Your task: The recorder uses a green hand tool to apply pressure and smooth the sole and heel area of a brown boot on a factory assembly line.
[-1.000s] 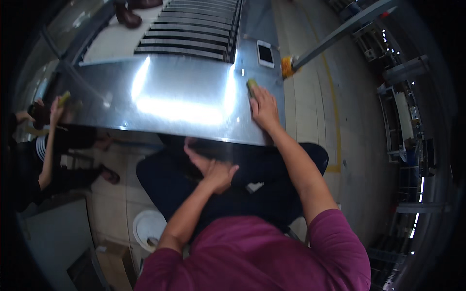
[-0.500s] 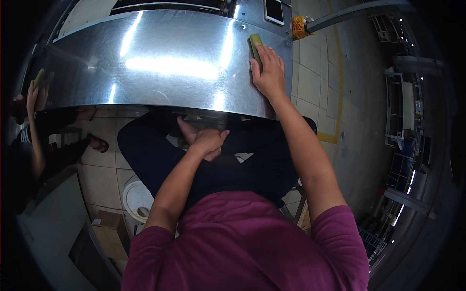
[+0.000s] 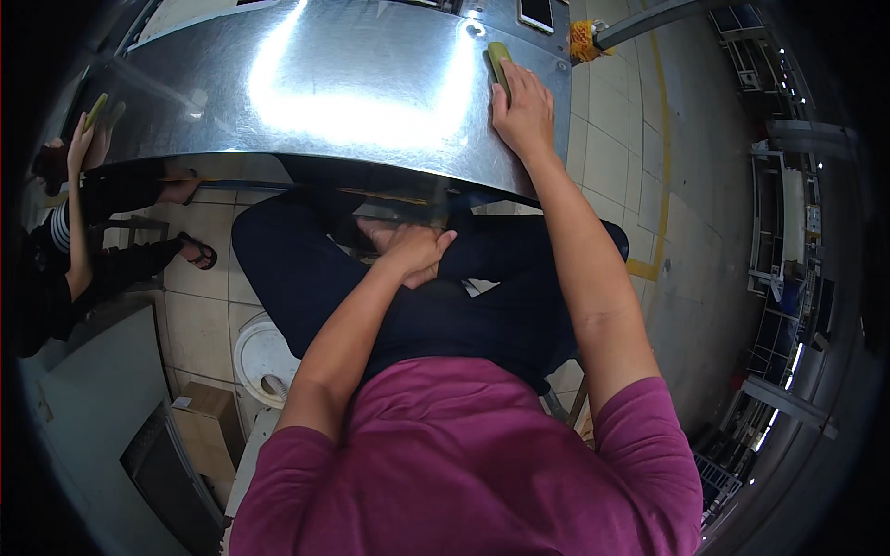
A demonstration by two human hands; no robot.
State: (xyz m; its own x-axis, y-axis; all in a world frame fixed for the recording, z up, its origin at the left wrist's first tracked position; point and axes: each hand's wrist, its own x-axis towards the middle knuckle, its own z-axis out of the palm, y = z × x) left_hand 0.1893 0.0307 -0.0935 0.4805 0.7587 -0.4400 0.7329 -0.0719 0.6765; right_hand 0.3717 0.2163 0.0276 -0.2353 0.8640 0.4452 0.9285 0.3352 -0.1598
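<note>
My right hand (image 3: 527, 109) lies over a green oblong block (image 3: 499, 63), with its fingers wrapped along the side and the far end sticking out. The block rests on a shiny metal tabletop (image 3: 213, 93), close to its right edge; its exact kind cannot be made out. Down in my lap, below the table's near edge, my left hand (image 3: 419, 252) is closed around my bare foot (image 3: 375, 232). Part of those fingers is hidden from view.
At the far left a co-worker's hand (image 3: 80, 144) holds a similar green piece (image 3: 95, 109) against the tabletop. A phone (image 3: 536, 14) lies at the far right corner, near an orange wrapping (image 3: 584, 42) on a metal bar. A white bucket (image 3: 264, 357) and a cardboard box (image 3: 206, 428) stand at lower left.
The whole view has shifted, so the table sits higher in the picture. Against the tabletop, my right hand and the green block look unmoved; my left hand keeps its place on the foot.
</note>
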